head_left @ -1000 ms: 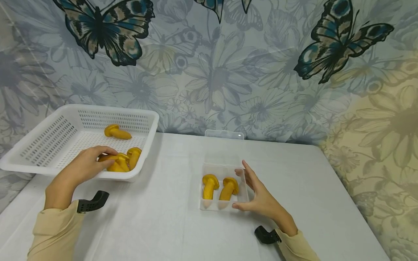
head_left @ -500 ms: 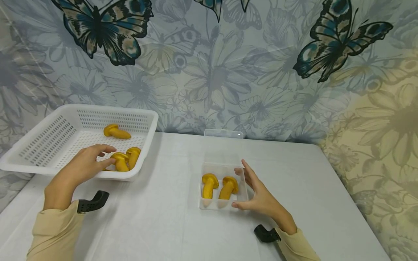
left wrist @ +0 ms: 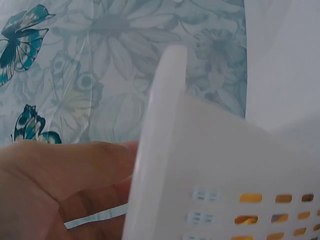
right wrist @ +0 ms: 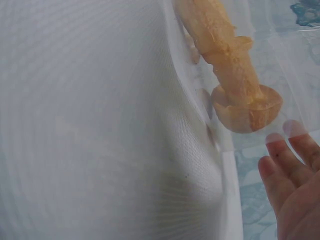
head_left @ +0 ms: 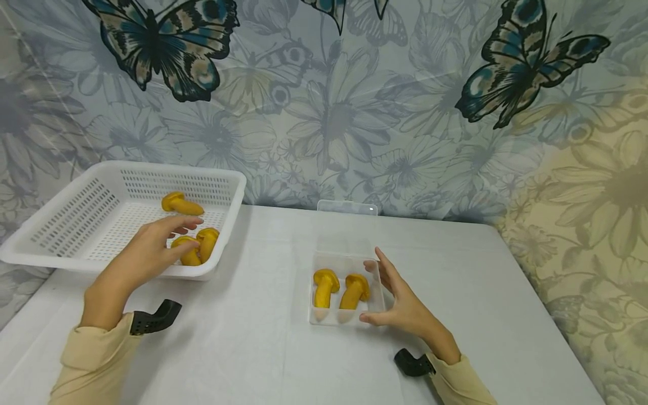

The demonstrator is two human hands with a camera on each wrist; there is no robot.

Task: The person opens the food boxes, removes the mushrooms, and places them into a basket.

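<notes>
My left hand (head_left: 152, 247) is over the white perforated basket (head_left: 66, 261), fingers and thumb spread apart. Its thumb overlaps a yellow mushroom (head_left: 189, 257) in the head view, and a second mushroom (head_left: 207, 242) lies close beside that one. Another mushroom (head_left: 182, 204) lies farther back in the basket. In the left wrist view the basket wall (left wrist: 225, 145) hides the fingertips. My right hand (head_left: 405, 304) rests its fingertips against the right side of a clear plastic box (head_left: 349, 263), thumb at the front corner. Two mushrooms lie in the box, a left one (head_left: 324, 287) and a right one (head_left: 354, 292).
The box's clear lid (head_left: 347, 208) stands flipped back behind it. A white cloth (head_left: 263, 337) covers the table, and a patterned backdrop (head_left: 334, 124) with butterflies rises behind it. Black mounts sit on both wrists, the left mount (head_left: 157, 318) and the right mount (head_left: 414, 363).
A mushroom that was between my left thumb and fingers dropped lower, and the hand now hides where it was. The left hand has since shifted right and up. The right hand stays put.
</notes>
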